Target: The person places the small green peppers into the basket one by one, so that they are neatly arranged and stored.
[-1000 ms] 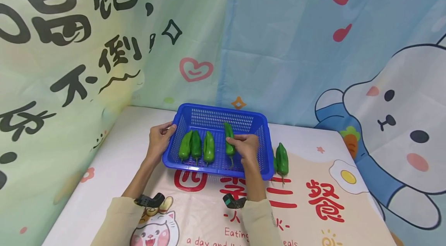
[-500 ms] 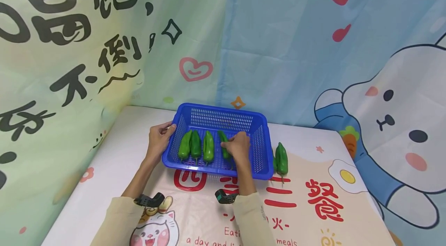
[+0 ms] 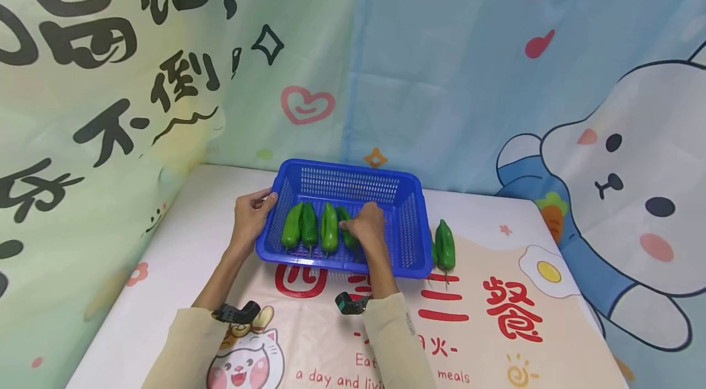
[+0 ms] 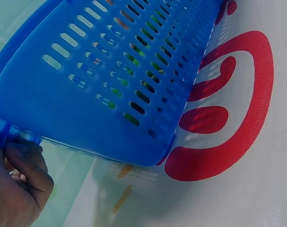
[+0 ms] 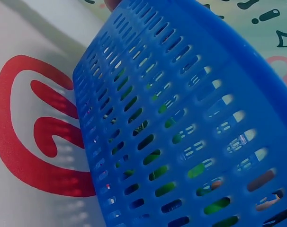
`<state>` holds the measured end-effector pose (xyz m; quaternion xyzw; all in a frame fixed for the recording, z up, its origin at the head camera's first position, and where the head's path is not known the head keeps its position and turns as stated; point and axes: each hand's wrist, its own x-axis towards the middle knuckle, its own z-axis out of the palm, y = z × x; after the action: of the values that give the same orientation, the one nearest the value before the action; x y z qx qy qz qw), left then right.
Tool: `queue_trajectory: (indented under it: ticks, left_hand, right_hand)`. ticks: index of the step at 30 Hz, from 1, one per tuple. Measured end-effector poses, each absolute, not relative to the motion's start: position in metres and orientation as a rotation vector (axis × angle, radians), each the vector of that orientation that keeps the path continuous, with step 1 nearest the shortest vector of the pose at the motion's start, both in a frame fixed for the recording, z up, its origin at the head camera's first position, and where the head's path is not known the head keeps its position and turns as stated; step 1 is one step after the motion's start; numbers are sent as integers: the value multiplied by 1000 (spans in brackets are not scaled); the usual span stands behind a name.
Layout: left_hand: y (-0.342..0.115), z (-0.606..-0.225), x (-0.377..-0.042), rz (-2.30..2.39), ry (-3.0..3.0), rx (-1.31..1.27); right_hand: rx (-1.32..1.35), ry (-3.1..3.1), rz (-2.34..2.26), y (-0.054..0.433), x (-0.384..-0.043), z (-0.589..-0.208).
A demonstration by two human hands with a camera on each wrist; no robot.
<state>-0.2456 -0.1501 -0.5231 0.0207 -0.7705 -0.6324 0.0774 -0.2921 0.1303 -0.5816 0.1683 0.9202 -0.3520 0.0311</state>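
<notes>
A blue slotted plastic basket (image 3: pixel 353 169) stands on the table, several green peppers lying side by side inside it. At its left rim my left hand (image 3: pixel 250 217) holds on, and the left wrist view shows the fingers curled at the basket's edge. Inside the basket, my right hand (image 3: pixel 368 225) pinches a dark green pepper (image 3: pixel 350 241), thumb across it, just right of a lighter pepper (image 3: pixel 329 230). Two more peppers lean together further left, a light one (image 3: pixel 291 230) and a darker one (image 3: pixel 309 226). Basket wall (image 5: pixel 134 101) hides most of the right hand in the right wrist view.
Outside the basket's right side lies a green pepper (image 3: pixel 445 246), with another partly hidden between it and the basket. A printed cloth (image 3: pixel 474 328) with red characters covers the table. A cartoon curtain (image 3: pixel 441 83) hangs directly behind.
My right hand has moved left and lowered its pepper into the basket, beside the row of peppers. The left hand has stayed at the left rim. The head view has shifted slightly.
</notes>
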Motion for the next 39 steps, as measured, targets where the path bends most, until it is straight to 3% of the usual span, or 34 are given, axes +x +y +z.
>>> queue_trajectory:
  ticks: [10, 21, 26, 31, 39]
  left_hand:
    - [-149, -523, -243, -1900, -2309, 77]
    - [-150, -522, -242, -1932, -2286, 53]
    - [-150, -524, -242, -1930, -2293, 65]
    - [-150, -527, -240, -1932, -2297, 85]
    - [-150, -525, -245, -1922, -2291, 75]
  right_hand:
    - [428, 2883, -1004, 118, -282, -573]
    - [377, 2852, -997, 101, -263, -535]
    - [352, 2884, -1001, 102, -260, -543]
    - [347, 2888, -1001, 98, -240, -517]
    - [427, 2921, -965, 116, -265, -551]
